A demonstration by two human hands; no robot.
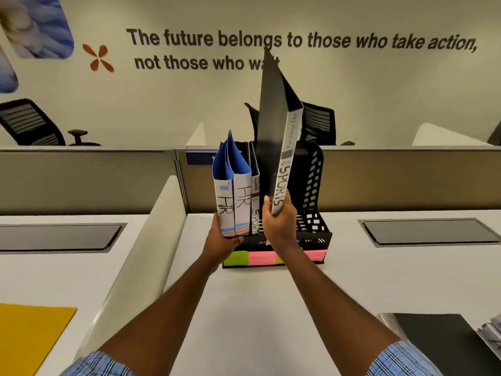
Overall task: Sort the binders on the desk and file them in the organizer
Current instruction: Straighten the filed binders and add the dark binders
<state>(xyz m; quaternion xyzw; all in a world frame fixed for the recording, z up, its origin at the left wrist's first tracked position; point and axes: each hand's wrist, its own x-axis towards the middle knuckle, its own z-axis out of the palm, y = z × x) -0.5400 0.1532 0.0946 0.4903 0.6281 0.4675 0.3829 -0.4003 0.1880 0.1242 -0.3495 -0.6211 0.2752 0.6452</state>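
While my right hand (279, 223) grips the black binder (288, 158) by its lower spine, tilted above the organizer (314, 191), and my left hand (225, 238) clasps the HR binders (234, 202) in the left slot, its splayed cover could snag a divider. Its spine reads "SPORTS" and "Punchless File". The green note (235, 258) reads "HR".

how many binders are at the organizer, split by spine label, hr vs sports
HR binders: 2
SPORTS binders: 2, one filed in the organizer, one held by the right hand
Total: 4
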